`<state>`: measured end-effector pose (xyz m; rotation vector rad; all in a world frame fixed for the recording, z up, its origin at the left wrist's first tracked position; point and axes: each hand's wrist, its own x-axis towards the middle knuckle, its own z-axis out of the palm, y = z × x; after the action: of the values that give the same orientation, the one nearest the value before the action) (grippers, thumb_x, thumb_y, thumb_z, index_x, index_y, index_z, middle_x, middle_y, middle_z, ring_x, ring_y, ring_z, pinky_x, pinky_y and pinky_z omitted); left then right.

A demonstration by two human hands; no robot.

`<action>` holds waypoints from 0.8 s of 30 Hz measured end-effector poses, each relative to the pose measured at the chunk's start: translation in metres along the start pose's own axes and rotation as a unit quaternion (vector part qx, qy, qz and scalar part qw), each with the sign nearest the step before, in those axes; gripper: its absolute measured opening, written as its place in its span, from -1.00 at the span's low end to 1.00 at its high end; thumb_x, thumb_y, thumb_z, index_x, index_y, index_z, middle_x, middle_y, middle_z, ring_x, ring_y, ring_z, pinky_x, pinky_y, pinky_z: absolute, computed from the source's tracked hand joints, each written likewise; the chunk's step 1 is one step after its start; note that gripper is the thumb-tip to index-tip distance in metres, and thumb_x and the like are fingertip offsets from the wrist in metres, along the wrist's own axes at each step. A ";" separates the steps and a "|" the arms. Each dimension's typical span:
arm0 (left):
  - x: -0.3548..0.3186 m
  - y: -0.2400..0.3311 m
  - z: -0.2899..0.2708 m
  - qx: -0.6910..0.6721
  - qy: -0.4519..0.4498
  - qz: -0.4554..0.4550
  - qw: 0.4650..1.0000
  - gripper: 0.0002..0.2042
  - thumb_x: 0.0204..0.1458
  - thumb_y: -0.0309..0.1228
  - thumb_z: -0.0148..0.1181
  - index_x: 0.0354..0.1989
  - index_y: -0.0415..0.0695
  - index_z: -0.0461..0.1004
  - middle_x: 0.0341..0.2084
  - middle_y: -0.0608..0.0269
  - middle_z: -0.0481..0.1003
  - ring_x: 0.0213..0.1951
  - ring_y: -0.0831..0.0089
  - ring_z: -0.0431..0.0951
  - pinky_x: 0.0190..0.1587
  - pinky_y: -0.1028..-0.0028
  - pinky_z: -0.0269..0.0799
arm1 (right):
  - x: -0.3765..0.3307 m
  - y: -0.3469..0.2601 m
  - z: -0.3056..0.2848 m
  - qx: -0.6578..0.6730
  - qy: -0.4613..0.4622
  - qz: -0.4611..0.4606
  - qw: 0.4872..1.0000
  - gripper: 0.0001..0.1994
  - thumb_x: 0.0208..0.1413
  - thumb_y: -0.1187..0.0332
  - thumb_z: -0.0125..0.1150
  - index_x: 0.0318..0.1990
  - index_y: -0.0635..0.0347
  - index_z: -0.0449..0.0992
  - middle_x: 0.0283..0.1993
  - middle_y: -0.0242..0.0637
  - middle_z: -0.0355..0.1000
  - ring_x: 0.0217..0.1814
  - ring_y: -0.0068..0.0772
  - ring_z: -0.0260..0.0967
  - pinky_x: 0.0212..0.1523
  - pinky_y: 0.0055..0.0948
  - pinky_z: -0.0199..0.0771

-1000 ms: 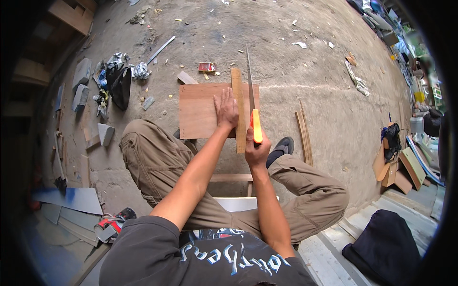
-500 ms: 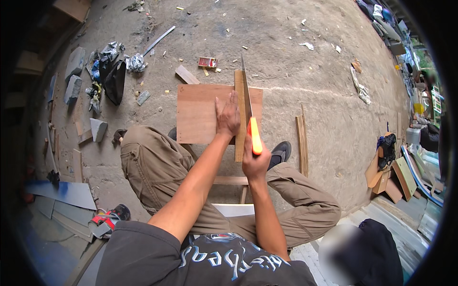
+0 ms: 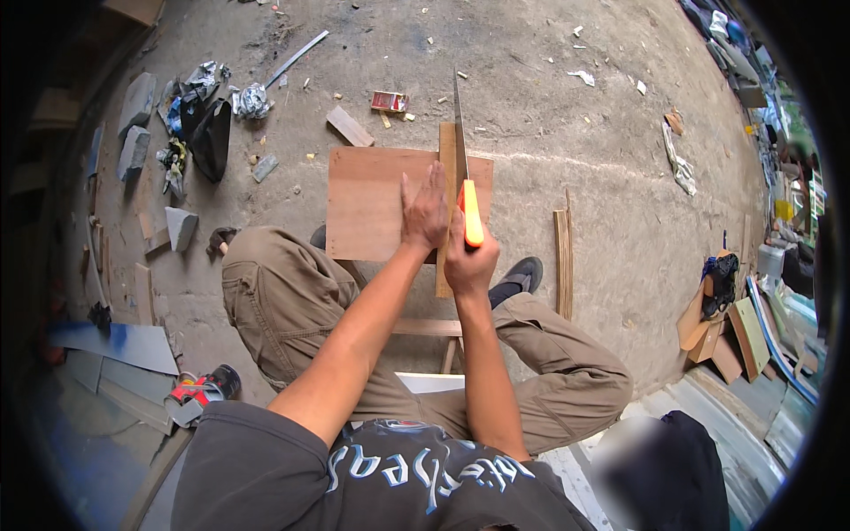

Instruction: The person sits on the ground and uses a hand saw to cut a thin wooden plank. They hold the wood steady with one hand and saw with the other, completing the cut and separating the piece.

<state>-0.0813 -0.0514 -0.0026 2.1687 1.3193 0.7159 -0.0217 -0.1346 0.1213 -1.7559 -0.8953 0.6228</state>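
Observation:
My left hand [image 3: 425,211] lies flat with fingers stretched out on a reddish-brown wooden board [image 3: 367,193], its fingertips against a narrow wooden strip [image 3: 448,149]. The strip runs lengthwise across the board, past its near edge. Gripped in my right hand [image 3: 472,258] is a handsaw [image 3: 471,215] with an orange and yellow handle. Its thin blade points away from me along the strip's right side, over the board's right part. How deep the teeth sit in the wood cannot be made out.
Beneath the board stands a small wooden support [image 3: 428,327] between my legs. Wood sticks [image 3: 562,261] lie right of my foot. A wood offcut [image 3: 350,126] and a red box [image 3: 390,102] lie beyond the board. Left are grey blocks [image 3: 135,152] and a black bag [image 3: 211,142].
My right hand has pushed the saw forward, away from me, along the strip. The left hand stays in the same place on the board. The whole view has shifted slightly.

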 end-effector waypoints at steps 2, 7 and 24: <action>0.001 -0.003 0.000 0.003 -0.008 -0.005 1.000 -0.38 0.17 -0.39 -0.20 0.45 -0.24 -0.01 0.40 -0.01 0.15 0.42 0.24 0.14 0.45 -0.10 -0.45 | -0.002 -0.007 0.002 0.005 0.015 0.006 1.000 -0.72 0.24 0.33 0.21 -0.45 0.36 0.46 -0.67 -0.17 0.28 -0.63 -0.52 0.18 -0.58 -0.35 0.23; -0.003 -0.010 -0.001 0.004 0.000 -0.017 1.000 -0.40 0.22 -0.34 -0.22 0.46 -0.19 -0.02 0.41 0.01 0.13 0.42 0.26 0.16 0.45 -0.10 -0.51 | -0.053 -0.022 -0.017 0.013 0.012 -0.009 1.000 -0.74 0.25 0.34 0.19 -0.43 0.35 0.47 -0.67 -0.20 0.31 -0.64 -0.52 0.24 -0.56 -0.38 0.30; -0.001 -0.009 0.011 0.046 -0.016 0.007 0.999 -0.34 0.12 -0.42 -0.17 0.46 -0.25 -0.05 0.38 -0.03 0.17 0.42 0.22 0.15 0.44 -0.14 -0.48 | 0.017 -0.006 0.017 -0.019 0.005 0.003 1.000 -0.79 0.23 0.35 0.22 -0.36 0.36 0.51 -0.65 -0.14 0.35 -0.63 -0.45 0.30 -0.56 -0.36 0.31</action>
<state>-0.0804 -0.0502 -0.0166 2.2536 1.3475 0.6347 -0.0261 -0.1104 0.1209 -1.7944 -0.9000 0.6033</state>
